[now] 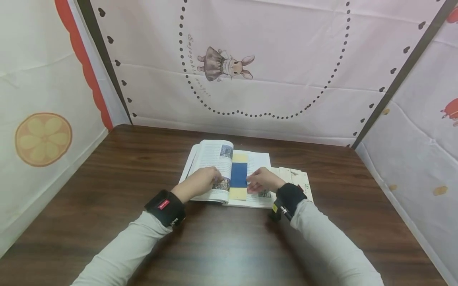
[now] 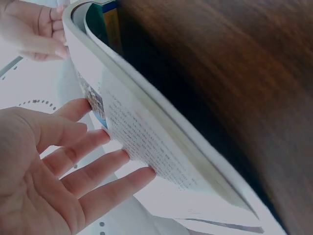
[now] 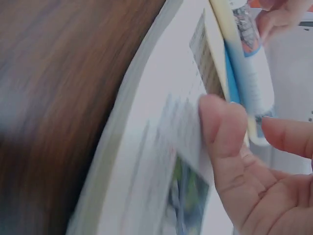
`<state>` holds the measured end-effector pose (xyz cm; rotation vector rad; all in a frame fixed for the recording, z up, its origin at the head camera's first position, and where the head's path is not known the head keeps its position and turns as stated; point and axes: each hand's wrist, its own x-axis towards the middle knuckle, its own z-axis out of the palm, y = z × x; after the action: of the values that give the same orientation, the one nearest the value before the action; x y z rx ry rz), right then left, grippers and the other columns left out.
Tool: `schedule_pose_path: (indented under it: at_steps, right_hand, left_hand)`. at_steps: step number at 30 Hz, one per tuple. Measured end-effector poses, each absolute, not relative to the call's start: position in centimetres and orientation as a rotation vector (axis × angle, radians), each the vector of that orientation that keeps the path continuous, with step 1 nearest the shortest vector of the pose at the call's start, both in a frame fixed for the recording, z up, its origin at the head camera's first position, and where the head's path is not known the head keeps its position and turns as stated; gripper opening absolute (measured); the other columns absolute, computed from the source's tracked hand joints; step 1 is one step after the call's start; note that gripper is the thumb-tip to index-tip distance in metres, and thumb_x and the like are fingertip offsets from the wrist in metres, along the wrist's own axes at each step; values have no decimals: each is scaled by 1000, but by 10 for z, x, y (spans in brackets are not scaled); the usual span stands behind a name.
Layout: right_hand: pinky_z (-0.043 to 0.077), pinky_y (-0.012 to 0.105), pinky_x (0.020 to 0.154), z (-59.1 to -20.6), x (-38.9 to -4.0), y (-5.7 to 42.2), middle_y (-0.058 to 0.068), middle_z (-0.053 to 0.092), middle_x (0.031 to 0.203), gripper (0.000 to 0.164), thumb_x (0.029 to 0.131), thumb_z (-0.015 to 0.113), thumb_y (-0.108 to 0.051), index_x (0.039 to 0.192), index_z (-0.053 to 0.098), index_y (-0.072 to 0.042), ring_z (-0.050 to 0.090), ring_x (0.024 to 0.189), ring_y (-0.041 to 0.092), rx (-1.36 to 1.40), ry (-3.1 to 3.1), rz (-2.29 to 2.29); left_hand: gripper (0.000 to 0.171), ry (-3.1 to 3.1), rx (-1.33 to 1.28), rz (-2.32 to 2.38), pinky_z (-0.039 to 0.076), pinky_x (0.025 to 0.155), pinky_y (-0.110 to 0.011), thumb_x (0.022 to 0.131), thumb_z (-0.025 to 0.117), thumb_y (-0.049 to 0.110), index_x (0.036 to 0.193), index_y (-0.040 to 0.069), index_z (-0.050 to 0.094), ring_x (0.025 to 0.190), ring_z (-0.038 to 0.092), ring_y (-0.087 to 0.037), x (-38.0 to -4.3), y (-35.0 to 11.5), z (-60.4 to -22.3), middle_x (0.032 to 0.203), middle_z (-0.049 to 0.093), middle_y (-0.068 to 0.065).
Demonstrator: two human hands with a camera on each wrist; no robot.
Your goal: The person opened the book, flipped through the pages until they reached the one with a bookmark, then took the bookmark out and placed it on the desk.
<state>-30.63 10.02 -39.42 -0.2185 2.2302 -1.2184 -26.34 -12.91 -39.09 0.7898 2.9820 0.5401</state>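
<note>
A flat paper-like strip, blue in the middle and pale yellow at its 2 ends (image 1: 238, 174), lies upright along the gutter of an open white-paged book with printed text and colour photos (image 1: 212, 159), on the dark brown wood-grain bench (image 1: 222, 242). The person's left hand (image 1: 202, 180) is released, its fingers extended against the curved left page; the right hand (image 1: 264, 180) is also loose, thumb and forefinger parted just beside the strip, with nothing pinched that shows. To place the strip well, the left hand should probably keep that springy page back with light pressure, while the right eases the strip parallel to the gutter by its edge, without creasing the paper. Cream printed sheets (image 1: 303, 182) sit partly behind the right wrist, so their full shape is hidden. The right wrist view blurs the text and cuts off part of the right hand; whether its thumb touches the strip or only the page, I cannot tell. The strip's underside is out of sight.
</note>
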Motion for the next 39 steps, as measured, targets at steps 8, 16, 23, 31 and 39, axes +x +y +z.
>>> schedule_pose_path:
  at_steps: [8,16,23,31,39]
  right_hand:
    - [57,29,58,-404,-308,93,2,53,56,25,92,54,-1,67,55,3,57,49,10,-202,2329,-1244]
    - [56,27,62,-405,-309,127,1,55,62,20,92,55,-7,78,62,6,57,56,9,-176,2393,-1182]
    - [48,22,58,-401,-308,194,-3,48,58,29,93,54,-9,65,53,-6,51,56,7,-242,2369,-1156]
    - [42,26,57,-387,-300,289,-4,35,55,36,96,47,-6,61,41,-9,36,51,8,-184,2381,-1095]
    - [35,22,45,-402,-288,308,-6,39,43,43,89,63,-18,50,47,-9,40,41,8,2,2686,-687]
  left_hand:
    - [88,2936,769,395,43,64,-29,65,76,60,136,15,51,76,49,-15,-266,-113,-394,100,54,-6]
    - [88,2967,733,260,46,64,-34,60,79,60,132,16,56,84,49,-21,-269,-101,-387,107,53,-11]
    - [88,2977,709,219,51,79,-46,60,79,60,131,14,56,106,52,-34,-269,-109,-388,138,46,-15]
    - [87,2958,722,238,48,88,-53,62,78,59,132,13,55,118,48,-43,-270,-115,-386,144,44,-18]
    - [87,2949,736,204,49,85,-52,60,80,58,129,11,58,115,50,-44,-272,-109,-383,140,48,-19]
